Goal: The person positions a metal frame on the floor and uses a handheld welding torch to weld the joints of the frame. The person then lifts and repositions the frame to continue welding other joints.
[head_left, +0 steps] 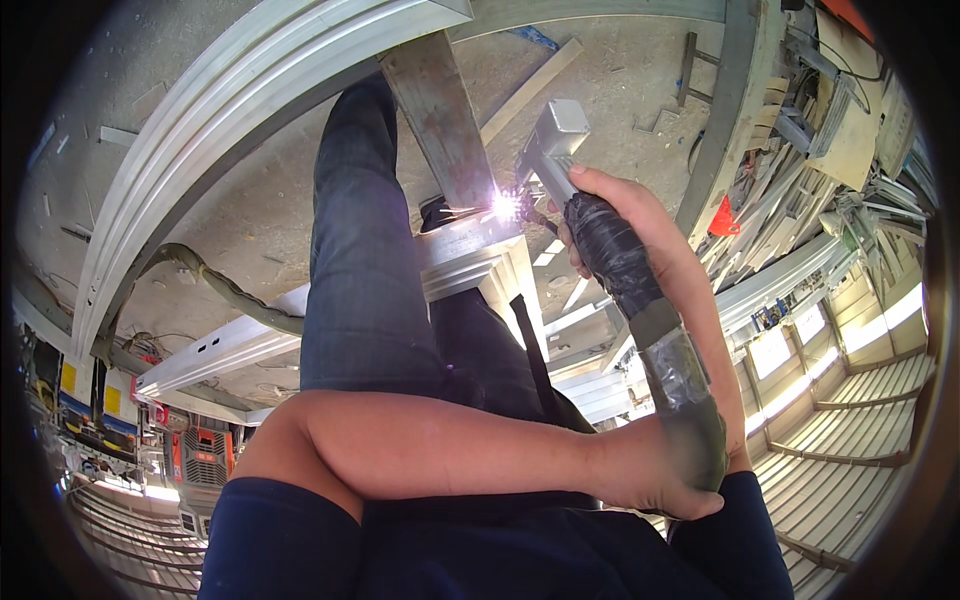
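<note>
My right hand [628,205] is closed around the black taped handle of a welding gun [556,140] with a grey metal head. The gun's tip throws a bright spark [505,205] where an upright grey metal bar [437,115] meets a pale metal frame profile [470,262]. My left arm crosses in front of my body. My left hand [672,478] grips the gun's thick hose [680,370], which is wrapped in grey tape. My leg in dark jeans [365,250] stands beside the joint.
Long curved-looking aluminium profiles [200,130] lie on the concrete floor at left, with a cloth-covered hose [225,288] beneath them. An orange and black machine [203,455] stands at lower left. Metal offcuts [800,200] pile up at right, above stacked profiles [860,420].
</note>
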The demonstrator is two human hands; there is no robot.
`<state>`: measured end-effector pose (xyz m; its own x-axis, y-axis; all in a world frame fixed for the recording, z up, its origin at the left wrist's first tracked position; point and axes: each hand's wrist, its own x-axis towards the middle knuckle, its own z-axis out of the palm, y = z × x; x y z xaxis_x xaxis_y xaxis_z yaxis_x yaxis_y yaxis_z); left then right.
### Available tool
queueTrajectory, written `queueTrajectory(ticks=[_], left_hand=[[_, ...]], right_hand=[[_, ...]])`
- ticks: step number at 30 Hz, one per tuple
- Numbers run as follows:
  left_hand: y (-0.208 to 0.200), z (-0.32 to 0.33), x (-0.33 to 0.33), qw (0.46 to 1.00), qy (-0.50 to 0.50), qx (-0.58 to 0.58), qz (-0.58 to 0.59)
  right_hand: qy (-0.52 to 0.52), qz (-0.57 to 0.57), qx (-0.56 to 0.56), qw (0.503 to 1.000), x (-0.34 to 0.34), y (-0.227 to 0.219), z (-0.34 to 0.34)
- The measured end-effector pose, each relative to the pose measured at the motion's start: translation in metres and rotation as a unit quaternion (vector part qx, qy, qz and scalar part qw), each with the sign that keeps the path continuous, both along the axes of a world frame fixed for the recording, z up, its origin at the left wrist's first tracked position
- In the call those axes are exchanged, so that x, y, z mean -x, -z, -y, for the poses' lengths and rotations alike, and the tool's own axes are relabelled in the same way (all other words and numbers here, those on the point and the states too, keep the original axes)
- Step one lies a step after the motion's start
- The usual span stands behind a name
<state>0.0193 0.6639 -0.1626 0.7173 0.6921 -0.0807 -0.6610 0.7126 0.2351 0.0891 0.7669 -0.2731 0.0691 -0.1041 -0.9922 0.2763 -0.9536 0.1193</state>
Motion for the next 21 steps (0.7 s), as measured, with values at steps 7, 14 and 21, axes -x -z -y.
queueTrajectory(ticks=[7,14,21], left_hand=[[-0.003,-0.001,0.002,0.999,0.031,0.009,0.038],[-0.011,0.001,0.002,0.997,0.029,0.042,0.065],[-0.015,0.002,0.001,0.996,0.031,0.045,0.075]], right_hand=[[-0.025,-0.010,-0.006,1.000,0.000,-0.005,0.000],[-0.027,-0.017,0.001,1.000,-0.002,-0.012,0.000],[-0.024,-0.009,-0.001,1.000,0.000,-0.021,0.000]])
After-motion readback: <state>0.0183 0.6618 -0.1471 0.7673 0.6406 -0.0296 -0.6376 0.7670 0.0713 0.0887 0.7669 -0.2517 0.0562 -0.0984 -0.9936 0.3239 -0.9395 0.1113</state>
